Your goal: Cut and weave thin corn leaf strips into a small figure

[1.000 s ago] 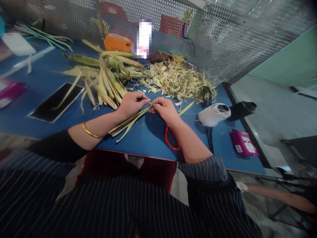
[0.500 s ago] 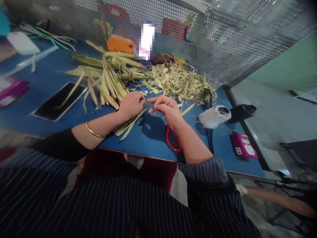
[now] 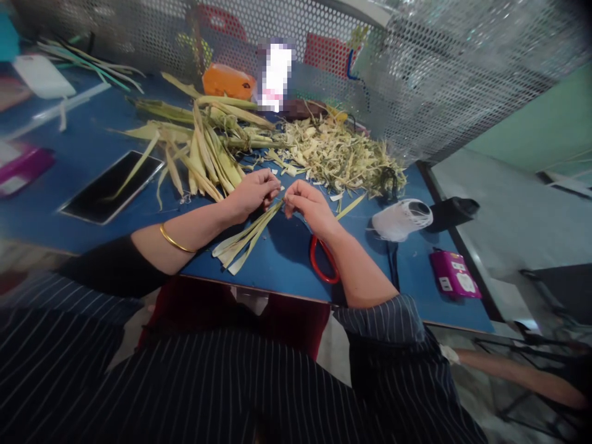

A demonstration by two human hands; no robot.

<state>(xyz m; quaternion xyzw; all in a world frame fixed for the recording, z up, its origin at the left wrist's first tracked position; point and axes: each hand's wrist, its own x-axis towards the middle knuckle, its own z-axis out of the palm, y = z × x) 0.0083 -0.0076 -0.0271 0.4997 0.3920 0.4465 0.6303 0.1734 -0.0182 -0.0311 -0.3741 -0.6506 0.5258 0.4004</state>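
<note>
A small bundle of pale green corn husk strips (image 3: 250,237) fans out toward the table's front edge, its narrow end up at my right fingertips. My right hand (image 3: 311,208) is closed in a pinch on that narrow end. Just to its left, my left hand (image 3: 254,194) is also pinched; a tiny pale bit shows at its fingertips, too small to name. Under my right wrist lie the red handles of scissors (image 3: 319,265), the rest hidden by the forearm. Beyond my left hand are long dried husks (image 3: 201,157).
A heap of shredded husk (image 3: 337,151) lies at the back, before a perforated metal screen (image 3: 319,24). At right stand a white thread spool (image 3: 400,219), a black spool (image 3: 456,211) and a purple box (image 3: 456,273). A dark glossy tablet-like panel (image 3: 108,191) lies left. Another person's arm (image 3: 518,370) shows lower right.
My hands have drawn slightly apart at the fingertips. The right fingers have curled into a pinch, and the husk bundle has swung into fuller view between my forearms.
</note>
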